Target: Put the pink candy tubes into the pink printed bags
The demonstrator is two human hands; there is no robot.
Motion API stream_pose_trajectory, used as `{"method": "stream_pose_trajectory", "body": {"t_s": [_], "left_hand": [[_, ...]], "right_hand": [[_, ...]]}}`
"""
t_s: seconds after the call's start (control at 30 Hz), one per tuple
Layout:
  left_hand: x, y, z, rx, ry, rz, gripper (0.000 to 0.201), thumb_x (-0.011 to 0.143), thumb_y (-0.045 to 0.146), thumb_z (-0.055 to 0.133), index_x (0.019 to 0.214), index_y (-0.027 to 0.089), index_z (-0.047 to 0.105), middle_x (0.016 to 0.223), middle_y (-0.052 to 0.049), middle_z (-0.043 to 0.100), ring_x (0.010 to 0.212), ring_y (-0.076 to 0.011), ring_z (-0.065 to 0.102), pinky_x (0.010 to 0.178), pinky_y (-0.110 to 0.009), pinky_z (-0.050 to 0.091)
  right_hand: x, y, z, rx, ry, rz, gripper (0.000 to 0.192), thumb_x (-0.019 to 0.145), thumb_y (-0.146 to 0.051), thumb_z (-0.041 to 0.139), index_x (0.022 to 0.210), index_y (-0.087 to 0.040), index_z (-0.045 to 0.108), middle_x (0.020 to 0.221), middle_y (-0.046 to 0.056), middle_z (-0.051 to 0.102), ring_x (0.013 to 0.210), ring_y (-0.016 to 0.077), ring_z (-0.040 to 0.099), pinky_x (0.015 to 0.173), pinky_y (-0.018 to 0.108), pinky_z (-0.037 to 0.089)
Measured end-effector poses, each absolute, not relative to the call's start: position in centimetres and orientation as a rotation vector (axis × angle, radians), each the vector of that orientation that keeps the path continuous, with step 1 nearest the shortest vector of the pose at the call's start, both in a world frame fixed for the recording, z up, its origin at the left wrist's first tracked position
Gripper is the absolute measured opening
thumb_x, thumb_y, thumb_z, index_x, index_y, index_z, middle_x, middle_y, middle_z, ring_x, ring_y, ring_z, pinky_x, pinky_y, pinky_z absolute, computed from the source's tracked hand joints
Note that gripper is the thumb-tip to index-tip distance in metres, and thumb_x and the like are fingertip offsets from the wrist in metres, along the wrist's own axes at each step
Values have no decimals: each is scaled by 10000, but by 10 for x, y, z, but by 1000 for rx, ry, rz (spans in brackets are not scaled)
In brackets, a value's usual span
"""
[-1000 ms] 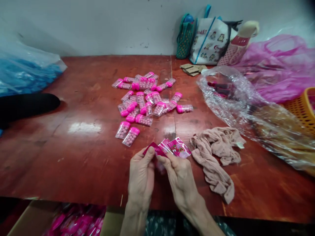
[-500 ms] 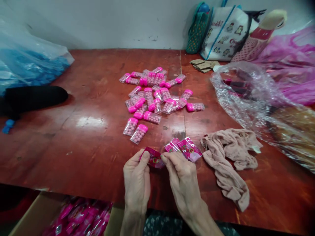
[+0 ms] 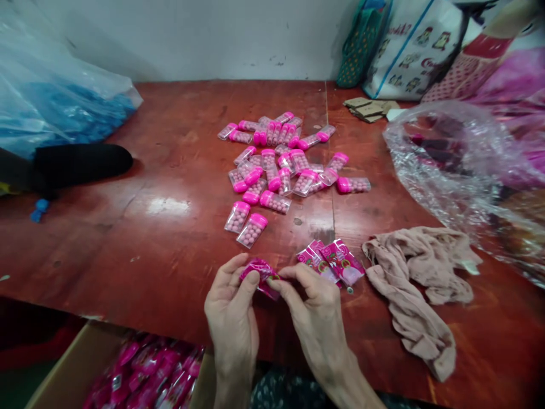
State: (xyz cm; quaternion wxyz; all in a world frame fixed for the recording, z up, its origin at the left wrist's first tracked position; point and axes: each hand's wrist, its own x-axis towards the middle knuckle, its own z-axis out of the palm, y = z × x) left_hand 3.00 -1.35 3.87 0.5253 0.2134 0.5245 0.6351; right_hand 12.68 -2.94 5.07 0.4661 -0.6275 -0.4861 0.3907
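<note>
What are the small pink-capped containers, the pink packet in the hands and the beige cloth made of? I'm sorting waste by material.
The pink-capped containers: clear glossy plastic, it seems, as pink beads show through, with opaque pink caps. The pink packet, pinched by the left hand and right hand: thin shiny printed film that crinkles. The beige cloth: soft, matte, sheer knit, possibly nylon stocking fabric.

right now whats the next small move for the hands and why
Probably pull the pink sachet open at its mouth. Both the left hand and right hand pinch it between fingertips at the table's near edge, and the capped candy vials lie just beyond, apparently waiting to go in.
</note>
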Motion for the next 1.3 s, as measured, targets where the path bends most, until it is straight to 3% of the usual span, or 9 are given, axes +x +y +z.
{"method": "stream_pose_trajectory", "body": {"t_s": [0.1, 0.23, 0.4, 0.6, 0.73, 1.0, 1.2, 1.3], "left_hand": [[26, -18, 36, 669, 1365, 1646, 243, 651, 99, 726, 873, 167, 655, 715, 11, 688, 640, -95, 635, 620, -171, 496], [21, -24, 32, 837, 1464, 1703, 155, 708, 105, 683, 844, 178, 662, 760, 16, 681, 696, -101, 636, 670, -177, 491], [21, -27, 35, 875, 1497, 1733, 169, 726, 112, 662, 866, 204, 683, 817, 18, 690, 751, -106, 626, 720, -182, 481], [21, -28, 45, 1040, 1496, 1740, 164, 659, 101, 699, 795, 194, 705, 813, -6, 681, 757, -145, 621, 686, -221, 495], [14, -25, 44, 986, 1471, 1660, 184, 606, 74, 727, 747, 188, 696, 714, 11, 666, 630, -109, 599, 583, -182, 482], [2, -25, 38, 1001, 1404, 1572, 113, 648, 113, 686, 575, 173, 625, 683, -13, 636, 643, -139, 573, 571, -214, 456], [1, -31, 37, 1114, 1420, 1428, 127, 722, 200, 650, 596, 181, 649, 692, -34, 642, 663, -170, 576, 602, -251, 457], [2, -33, 35, 1102, 1281, 1450, 194, 759, 334, 619, 685, 176, 703, 761, -83, 674, 746, -225, 606, 662, -314, 479]], "right_hand": [[127, -27, 55, -1511, -1086, 1119, 116, 750, -136, 653, 863, -164, 655, 821, 30, 665, 762, 176, 609, 690, 272, 459], [126, -29, 58, -1431, -915, 1398, 206, 737, -234, 678, 930, -177, 637, 846, 30, 679, 768, 191, 622, 662, 278, 491], [123, -34, 53, -1394, -954, 1355, 62, 788, -206, 618, 806, -178, 671, 746, 8, 661, 681, 156, 591, 631, 257, 461], [123, -37, 47, -1391, -1018, 1289, 128, 808, -186, 600, 697, -160, 659, 647, -13, 591, 608, 127, 536, 571, 232, 403], [127, -38, 48, -1386, -1059, 1269, 120, 783, -163, 628, 665, -160, 651, 628, -24, 558, 598, 118, 514, 559, 225, 379], [134, -41, 49, -1282, -829, 1568, 119, 734, -246, 679, 672, -165, 619, 599, -38, 548, 560, 111, 468, 550, 230, 361], [131, -44, 48, -1473, -1168, 1210, 344, 895, -295, 485, 573, -176, 480, 555, -45, 399, 525, 100, 363, 494, 231, 268], [130, -43, 48, -1486, -1369, 1013, 335, 917, -236, 445, 588, -175, 464, 595, -26, 420, 560, 111, 395, 531, 239, 288]]}}
